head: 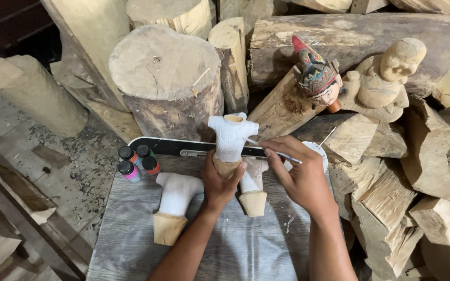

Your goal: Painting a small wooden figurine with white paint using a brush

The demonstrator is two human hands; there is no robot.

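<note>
My left hand [221,183] grips the bare wooden base of a carved puppet torso [231,136] whose upper part is coated white, holding it upright. My right hand [299,174] pinches a thin paintbrush [282,154], its tip touching the torso's right side. Two more white-coated torsos stand on the grey board [246,244]: one to the left [174,200], and one [253,188] partly hidden between my hands.
Several small paint bottles [137,160] with coloured labels stand at the board's left back corner. A white dish [320,151] sits behind my right hand. A painted puppet head [316,78] and an unpainted carved figure [386,78] rest among stacked logs [167,78].
</note>
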